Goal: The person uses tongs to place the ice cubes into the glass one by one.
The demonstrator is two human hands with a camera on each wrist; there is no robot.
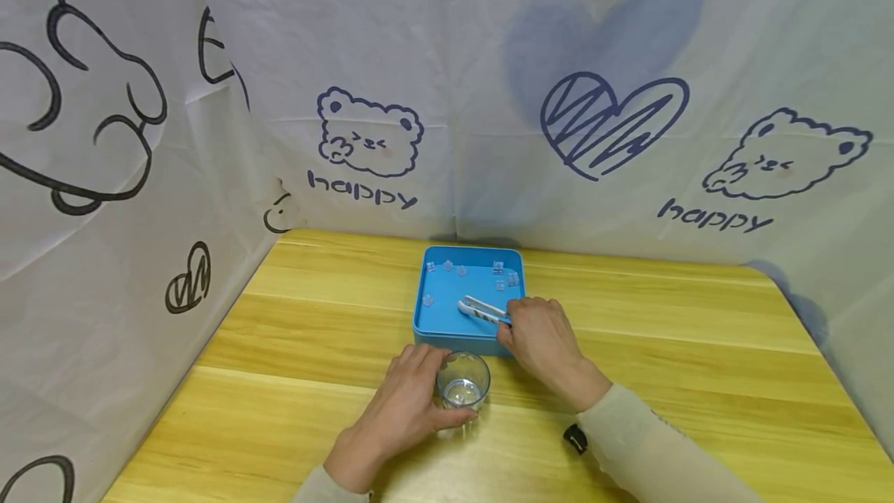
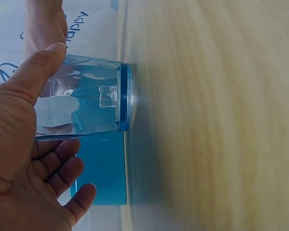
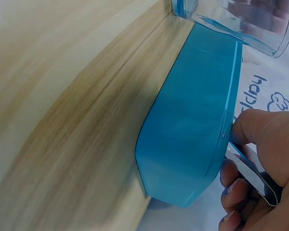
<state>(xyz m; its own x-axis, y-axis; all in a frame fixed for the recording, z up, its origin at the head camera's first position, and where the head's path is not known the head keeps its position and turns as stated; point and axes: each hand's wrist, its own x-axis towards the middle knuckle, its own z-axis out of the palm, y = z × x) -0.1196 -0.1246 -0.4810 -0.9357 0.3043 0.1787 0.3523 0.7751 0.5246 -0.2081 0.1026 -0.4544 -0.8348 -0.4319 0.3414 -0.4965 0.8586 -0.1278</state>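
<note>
My left hand (image 1: 408,398) grips a clear drinking glass (image 1: 464,367) standing on the table, thumb on the near side and fingers behind it. At the bottom of the glass lies a small clear piece (image 2: 107,96), seen in the left wrist view. White and blue tongs (image 1: 482,310) are held in my right hand (image 1: 548,340) at the right front corner of a blue square box (image 1: 454,342). Their tips point left over the box floor, with no piece showing between them. Several small clear plastic-looking pieces (image 1: 498,267) lie scattered inside, mostly toward the back.
The wood-grain table (image 1: 314,286) carries the box near its back edge. White cloth (image 1: 482,177) with bear and heart drawings hangs behind and on the left. A small black object (image 1: 576,438) sits by the right sleeve (image 1: 649,441).
</note>
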